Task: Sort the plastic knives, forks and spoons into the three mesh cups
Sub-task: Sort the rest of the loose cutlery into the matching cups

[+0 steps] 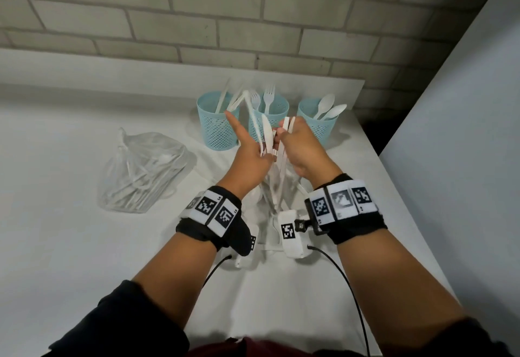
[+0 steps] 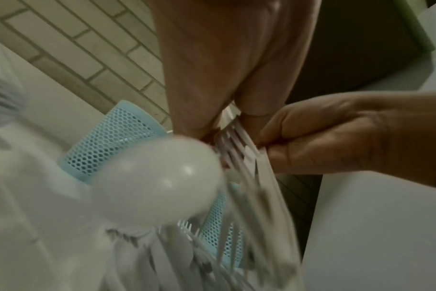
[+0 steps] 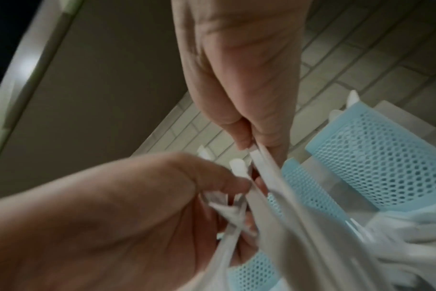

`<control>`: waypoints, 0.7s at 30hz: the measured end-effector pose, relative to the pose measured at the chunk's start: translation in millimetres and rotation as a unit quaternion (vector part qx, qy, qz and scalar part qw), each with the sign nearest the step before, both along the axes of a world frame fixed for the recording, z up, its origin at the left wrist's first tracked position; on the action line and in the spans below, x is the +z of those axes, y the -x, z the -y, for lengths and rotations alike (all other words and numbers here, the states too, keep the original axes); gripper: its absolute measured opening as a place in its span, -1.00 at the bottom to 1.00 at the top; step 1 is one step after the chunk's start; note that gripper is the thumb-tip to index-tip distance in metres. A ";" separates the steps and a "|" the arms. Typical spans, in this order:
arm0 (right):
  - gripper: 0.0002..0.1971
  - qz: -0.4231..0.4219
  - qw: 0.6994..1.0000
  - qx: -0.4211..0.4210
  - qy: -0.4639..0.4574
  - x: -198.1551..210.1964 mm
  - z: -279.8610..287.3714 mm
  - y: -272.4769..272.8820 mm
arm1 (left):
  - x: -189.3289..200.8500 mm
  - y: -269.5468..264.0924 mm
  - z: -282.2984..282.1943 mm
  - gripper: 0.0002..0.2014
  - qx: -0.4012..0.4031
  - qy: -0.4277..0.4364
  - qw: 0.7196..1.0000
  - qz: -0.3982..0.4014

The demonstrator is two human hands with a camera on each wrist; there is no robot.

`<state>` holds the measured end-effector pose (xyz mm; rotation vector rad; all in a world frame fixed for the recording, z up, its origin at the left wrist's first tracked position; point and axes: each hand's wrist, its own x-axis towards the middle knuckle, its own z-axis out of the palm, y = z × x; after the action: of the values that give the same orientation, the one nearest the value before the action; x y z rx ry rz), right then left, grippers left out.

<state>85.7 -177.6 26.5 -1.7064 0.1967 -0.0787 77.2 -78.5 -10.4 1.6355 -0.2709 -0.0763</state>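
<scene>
Three blue mesh cups stand at the back of the white table: the left cup holds knives, the middle cup forks, the right cup spoons. In front of them both hands hold one bundle of white plastic cutlery above the table. My right hand grips the handle ends. My left hand pinches pieces of the bundle, with its index finger pointing out toward the left cup. A spoon bowl hangs blurred close to the left wrist camera.
A knotted clear plastic bag with more cutlery lies left of the hands. A brick wall rises behind the cups. The table's right edge runs beside a grey panel. Two black cables trail from the wrists.
</scene>
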 end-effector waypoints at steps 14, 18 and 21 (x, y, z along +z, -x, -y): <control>-0.71 -0.038 0.982 0.031 -0.181 20.6 2.2 -13.3 | 4.7 -6.3 -12.4 -0.70 -0.113 0.055 0.979 -0.164; -0.67 -0.052 0.963 0.051 -0.260 23.2 8.5 -18.2 | 6.3 -9.4 -12.4 -0.75 -0.105 0.061 0.979 -0.161; -0.71 -0.060 0.956 0.070 -0.278 21.2 14.9 -18.2 | 6.2 -6.8 -11.6 -0.77 -0.098 0.087 0.978 -0.161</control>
<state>103.9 -192.5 47.7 -1.1584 0.1674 0.1740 84.0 -66.8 -4.1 1.3933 -0.1816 -0.4515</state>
